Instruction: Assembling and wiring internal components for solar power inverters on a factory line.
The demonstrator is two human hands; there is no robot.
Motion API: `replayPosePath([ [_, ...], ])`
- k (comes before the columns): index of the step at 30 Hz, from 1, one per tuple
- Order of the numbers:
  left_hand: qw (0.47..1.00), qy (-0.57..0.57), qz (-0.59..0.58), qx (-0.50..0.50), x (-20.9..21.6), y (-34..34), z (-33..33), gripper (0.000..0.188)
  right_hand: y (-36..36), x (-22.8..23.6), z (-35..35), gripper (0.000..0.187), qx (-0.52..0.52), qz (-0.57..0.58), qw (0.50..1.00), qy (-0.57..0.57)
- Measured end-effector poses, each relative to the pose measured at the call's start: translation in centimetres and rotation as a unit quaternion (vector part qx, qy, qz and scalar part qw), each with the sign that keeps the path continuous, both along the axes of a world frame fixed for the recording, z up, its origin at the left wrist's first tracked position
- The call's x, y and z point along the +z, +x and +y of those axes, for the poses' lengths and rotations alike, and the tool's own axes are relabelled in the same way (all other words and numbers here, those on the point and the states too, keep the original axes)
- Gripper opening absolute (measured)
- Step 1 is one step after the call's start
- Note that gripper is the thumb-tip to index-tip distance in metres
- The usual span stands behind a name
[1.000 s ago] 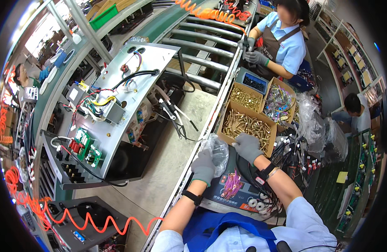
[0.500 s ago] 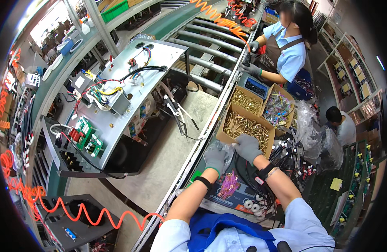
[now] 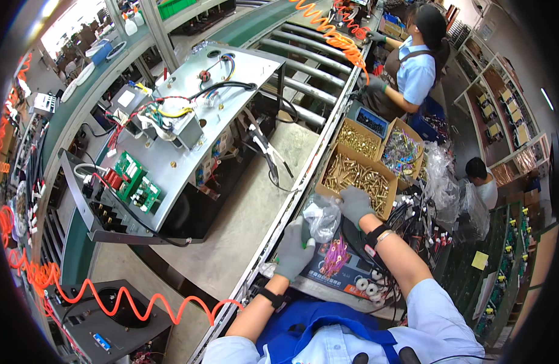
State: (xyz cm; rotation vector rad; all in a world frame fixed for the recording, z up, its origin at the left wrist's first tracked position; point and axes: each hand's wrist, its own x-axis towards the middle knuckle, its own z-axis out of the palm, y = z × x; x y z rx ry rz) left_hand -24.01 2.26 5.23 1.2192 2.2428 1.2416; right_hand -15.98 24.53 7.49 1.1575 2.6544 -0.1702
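Her gloved left hand (image 3: 293,252) has its grip closed on a crumpled clear plastic bag (image 3: 322,216), while the right hand (image 3: 356,203), fingers curled together, dips into the cardboard box of brass screws (image 3: 356,176) just beyond it, kept within easy reach.

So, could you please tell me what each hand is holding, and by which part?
The left hand seems to grip a green-handled tool by its handle. The right hand rests on the screw box edge; any hold there cannot be told.

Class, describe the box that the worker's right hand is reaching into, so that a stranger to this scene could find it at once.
Start at the conveyor's roller track and look to its right edge, where open cardboard boxes cluster. The one nearest the worker is the box of brass screws, with the gloved right hand at its near edge. Its neighbours are smaller; one holds silvery parts.
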Motion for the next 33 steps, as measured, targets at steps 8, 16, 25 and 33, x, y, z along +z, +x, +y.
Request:
replayPosePath([
  [8,0.966,0.089,-0.240,0.030,5.8,2.7,-3.8,0.056,0.9,5.4,-4.2,0.042,0.106,0.161,0.977,0.096],
  [16,0.994,0.024,-0.056,0.094,7.6,8.6,-15.1,0.043,3.4,-0.5,-7.7,0.046,0.187,0.002,0.966,-0.181],
  [25,0.864,-0.050,-0.195,0.461,4.6,23.6,-34.3,0.040,10.8,0.1,-9.3,0.035,0.286,0.284,0.904,-0.144],
  [33,0.813,-0.043,-0.157,0.559,3.7,25.0,-39.0,0.037,11.3,1.8,-14.7,0.056,0.304,0.282,0.909,-0.043],
])
